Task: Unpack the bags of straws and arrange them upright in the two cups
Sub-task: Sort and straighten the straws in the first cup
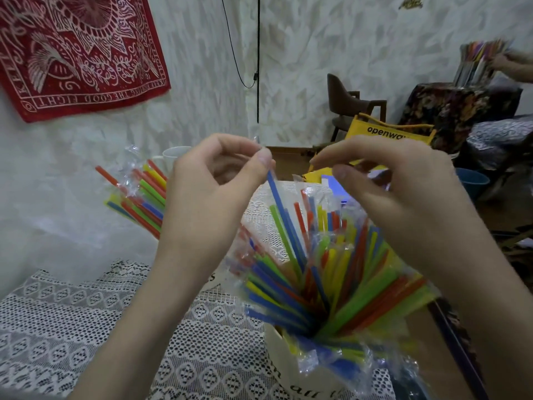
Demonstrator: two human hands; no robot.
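Left hand: the left hand (215,180) is up over the table. Its thumb and first finger pinch the top end of a blue straw (284,219) in clear wrap.
Right hand: the right hand (401,197) is up beside the left one. Its fingers are bent. It is not clear if they hold anything, so the grip cannot be told.
Blue straw: it slants down from the left hand into the near cup.
Near cup: a cream cup (291,368) with dark letters stands at the bottom of the view, on the lace cloth (86,327). It is packed with straws (331,284) in blue, green, yellow, red and orange. They fan out in all directions. Many are in clear wraps.
Far cup: a white cup (174,158) stands farther back, by the wall, partly hidden by the left hand.
Far straws: a bunch of wrapped straws (138,194) leans to the left, just beside the white cup. Whether they stand in it cannot be told.
Wall: a red patterned cloth (78,53) hangs up on the left.
Behind: a yellow bag (386,134) sits by a dark chair (346,102).
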